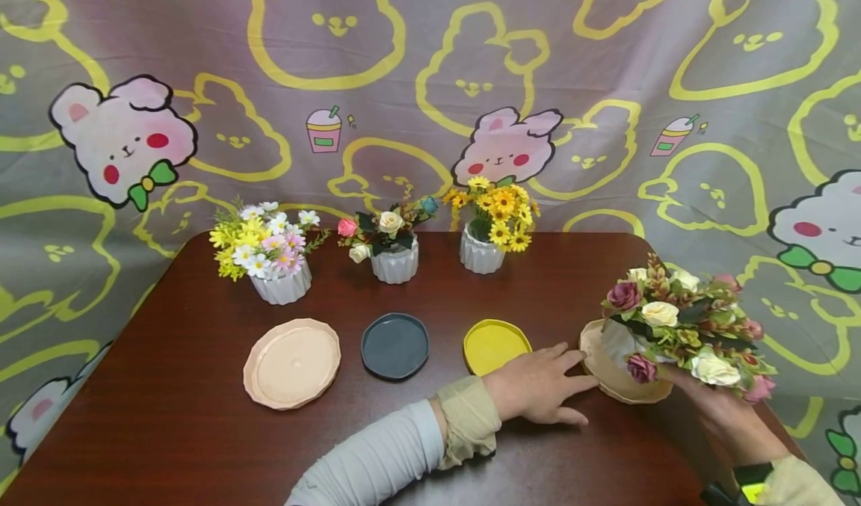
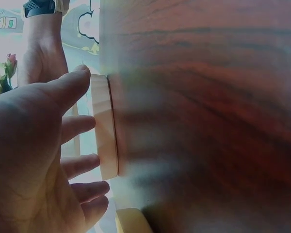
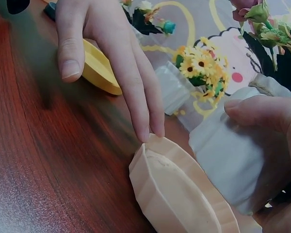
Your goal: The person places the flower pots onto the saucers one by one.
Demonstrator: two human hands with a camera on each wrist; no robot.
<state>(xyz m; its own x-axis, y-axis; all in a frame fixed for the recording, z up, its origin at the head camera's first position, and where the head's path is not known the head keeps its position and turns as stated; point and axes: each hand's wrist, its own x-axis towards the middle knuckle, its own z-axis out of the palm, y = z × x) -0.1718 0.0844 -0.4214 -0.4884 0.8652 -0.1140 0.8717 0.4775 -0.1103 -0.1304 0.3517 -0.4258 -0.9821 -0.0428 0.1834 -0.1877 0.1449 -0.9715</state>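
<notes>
My right hand grips a white ribbed flowerpot of cream, pink and mauve artificial roses. In the right wrist view the thumb lies across the pot's side, and the pot tilts close over the far side of a beige saucer. From the other side my left hand reaches over the table with its fingers spread and fairly straight. Two of its fingertips rest at the saucer's rim. Roses and pot hide part of the right hand in the head view.
On the dark wooden table stand a peach saucer, a dark blue saucer and a yellow saucer. Behind them are pots of daisies, mixed roses and yellow flowers. A patterned curtain hangs behind.
</notes>
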